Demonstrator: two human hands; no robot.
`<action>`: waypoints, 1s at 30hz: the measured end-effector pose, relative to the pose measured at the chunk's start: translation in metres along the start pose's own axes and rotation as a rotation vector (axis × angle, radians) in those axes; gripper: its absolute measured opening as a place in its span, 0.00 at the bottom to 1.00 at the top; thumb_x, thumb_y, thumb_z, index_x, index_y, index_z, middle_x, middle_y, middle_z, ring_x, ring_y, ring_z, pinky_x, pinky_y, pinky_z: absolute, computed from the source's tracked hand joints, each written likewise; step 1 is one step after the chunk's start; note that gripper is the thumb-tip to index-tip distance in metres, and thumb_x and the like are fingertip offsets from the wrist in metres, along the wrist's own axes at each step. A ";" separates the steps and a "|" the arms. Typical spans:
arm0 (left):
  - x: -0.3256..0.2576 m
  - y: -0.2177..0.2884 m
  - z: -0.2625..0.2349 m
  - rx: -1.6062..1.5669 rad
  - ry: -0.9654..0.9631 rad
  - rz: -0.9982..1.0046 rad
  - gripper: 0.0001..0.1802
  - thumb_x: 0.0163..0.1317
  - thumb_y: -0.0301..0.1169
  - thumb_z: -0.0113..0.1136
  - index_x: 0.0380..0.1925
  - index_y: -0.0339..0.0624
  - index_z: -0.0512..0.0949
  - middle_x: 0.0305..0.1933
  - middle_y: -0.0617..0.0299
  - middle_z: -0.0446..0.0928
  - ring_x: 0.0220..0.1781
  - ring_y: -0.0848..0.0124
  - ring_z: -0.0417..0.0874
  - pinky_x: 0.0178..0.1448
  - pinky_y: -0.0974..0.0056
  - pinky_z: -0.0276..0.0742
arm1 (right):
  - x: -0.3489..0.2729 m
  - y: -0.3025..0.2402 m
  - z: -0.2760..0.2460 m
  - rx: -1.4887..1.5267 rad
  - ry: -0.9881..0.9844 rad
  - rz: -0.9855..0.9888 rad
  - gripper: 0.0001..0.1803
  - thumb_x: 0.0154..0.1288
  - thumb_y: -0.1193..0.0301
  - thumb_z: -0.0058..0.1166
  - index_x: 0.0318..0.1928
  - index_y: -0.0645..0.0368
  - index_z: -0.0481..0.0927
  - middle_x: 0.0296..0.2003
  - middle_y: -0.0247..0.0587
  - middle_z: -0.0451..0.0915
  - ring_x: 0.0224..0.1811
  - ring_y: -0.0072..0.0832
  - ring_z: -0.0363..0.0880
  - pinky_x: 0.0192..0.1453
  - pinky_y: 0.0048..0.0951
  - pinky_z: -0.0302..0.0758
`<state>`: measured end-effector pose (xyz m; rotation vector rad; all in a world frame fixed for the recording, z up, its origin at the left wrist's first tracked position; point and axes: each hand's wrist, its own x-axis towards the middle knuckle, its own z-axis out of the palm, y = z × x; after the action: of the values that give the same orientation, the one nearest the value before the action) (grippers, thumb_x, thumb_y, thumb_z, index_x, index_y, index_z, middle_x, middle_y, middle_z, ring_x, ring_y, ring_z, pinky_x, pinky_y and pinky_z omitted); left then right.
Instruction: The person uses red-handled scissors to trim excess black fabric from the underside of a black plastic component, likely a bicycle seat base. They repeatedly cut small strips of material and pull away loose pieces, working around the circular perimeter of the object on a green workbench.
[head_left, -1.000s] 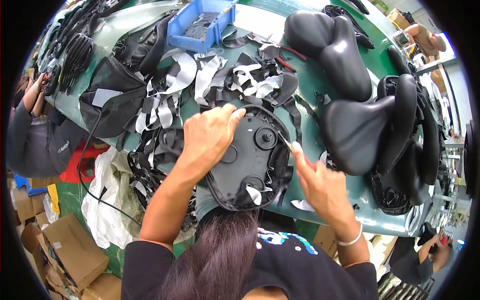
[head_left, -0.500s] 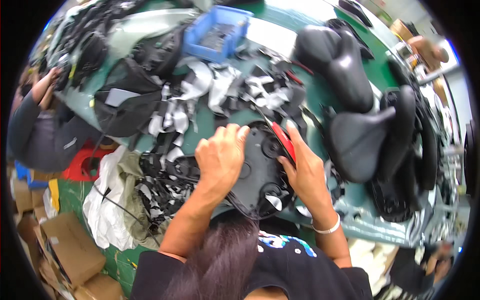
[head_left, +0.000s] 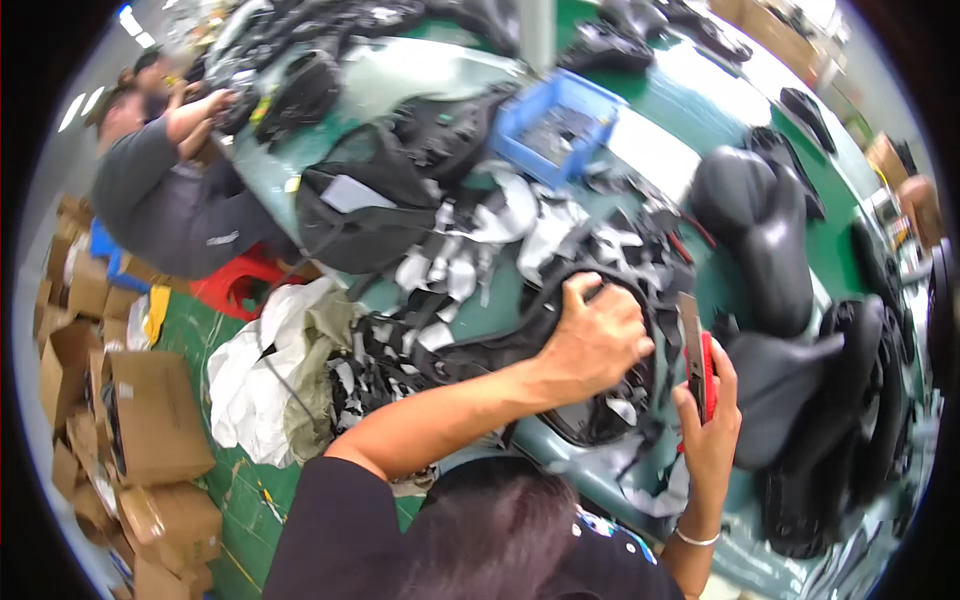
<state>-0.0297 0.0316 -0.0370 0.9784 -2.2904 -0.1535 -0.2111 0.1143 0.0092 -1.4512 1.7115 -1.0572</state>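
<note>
Boxes (head_left: pixel 160 415): brown cardboard, piled at the far left, some with flaps up.
Person (head_left: pixel 180 210): a co-worker in dark clothes at the counter's left edge, hands raised at a dark thing.
Stool (head_left: pixel 225 290): red, just below the co-worker on the green floor (head_left: pixel 250 500).
Sack (head_left: pixel 255 400): white, crumpled, near the stool, a dark cable across it.
Mesh bag (head_left: pixel 350 225): black, a pale card on it, lying on the counter (head_left: pixel 680 90).
Scraps (head_left: pixel 510 205): black and whitish strips, heaped between bag and seat.
Bin (head_left: pixel 555 135): blue, open-topped, beyond the scraps, dark bits inside.
Left hand (head_left: pixel 600 335): fingers curled over the seat; whether they pinch its edge cannot be told.
Seat (head_left: pixel 580 418): black, at the counter's near edge, underside up, partly covered by the left hand.
Knife (head_left: pixel 709 375): red handle, blade pointing up, to the right of the seat and apart from it.
Right hand (head_left: pixel 712 415): wrapped around the knife's handle; white band at the wrist.
Saddles (head_left: pixel 775 260): smooth, black, grouped at the right.
</note>
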 end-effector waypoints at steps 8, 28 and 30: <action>0.011 0.000 -0.002 -0.219 0.059 -0.108 0.11 0.59 0.34 0.61 0.21 0.42 0.77 0.40 0.65 0.75 0.51 0.68 0.72 0.59 0.56 0.51 | -0.010 -0.009 -0.015 -0.750 -0.238 -0.175 0.29 0.60 0.70 0.58 0.63 0.48 0.71 0.33 0.48 0.82 0.26 0.42 0.80 0.27 0.34 0.71; -0.016 -0.032 -0.096 -1.682 0.473 -0.647 0.20 0.75 0.41 0.41 0.22 0.46 0.62 0.19 0.71 0.55 0.21 0.79 0.59 0.28 0.71 0.61 | 0.028 -0.042 -0.047 -1.094 -0.633 -0.448 0.29 0.62 0.64 0.52 0.65 0.36 0.68 0.22 0.37 0.72 0.24 0.39 0.72 0.31 0.40 0.64; -0.008 -0.041 -0.124 -1.336 0.547 -0.571 0.18 0.73 0.39 0.45 0.23 0.45 0.63 0.19 0.72 0.55 0.19 0.82 0.56 0.23 0.74 0.57 | 0.004 -0.034 -0.054 -1.125 -0.566 -0.407 0.28 0.60 0.65 0.54 0.63 0.40 0.71 0.20 0.37 0.71 0.21 0.37 0.72 0.28 0.38 0.64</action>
<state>0.0732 0.0243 0.0435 0.7095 -0.9353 -1.2642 -0.2429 0.1174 0.0642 -2.5248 1.6196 0.3238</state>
